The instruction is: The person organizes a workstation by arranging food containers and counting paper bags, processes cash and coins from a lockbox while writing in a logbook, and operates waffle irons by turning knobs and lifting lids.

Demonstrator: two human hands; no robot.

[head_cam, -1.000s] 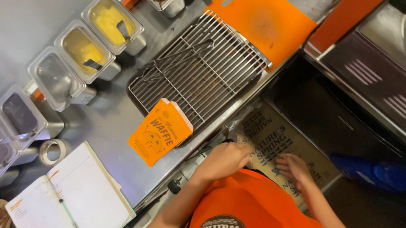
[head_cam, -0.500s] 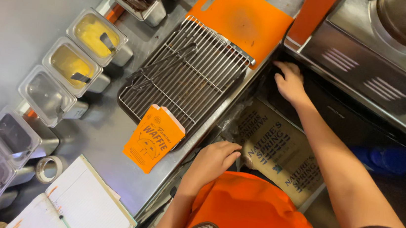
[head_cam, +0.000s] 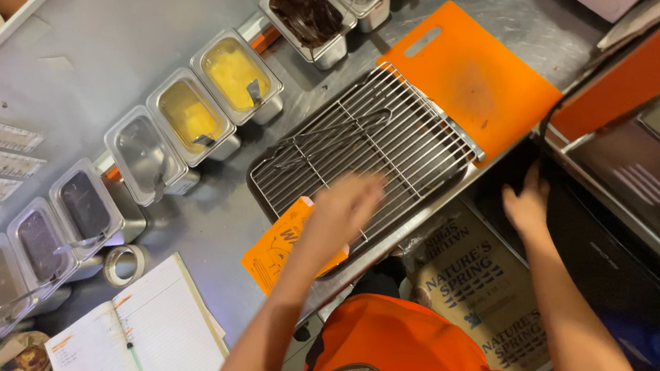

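While blurred, left hand [head_cam: 344, 211] fingers [head_cam: 368, 187] over wire rack [head_cam: 400, 128], above orange sleeve [head_cam: 279, 249].

Food stall kitchen, steel counter [head_cam: 118, 36], topping pans [head_cam: 192, 112], wire rack [head_cam: 400, 128]

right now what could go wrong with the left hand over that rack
1. The left hand is blurred above the wire rack where the tongs lie; a hasty reach could knock them or catch on the wires.
2. The forearm crosses the orange sleeve by the counter edge and could sweep it off.
3. The right hand reaches into the dark gap under the machine, where little shows.
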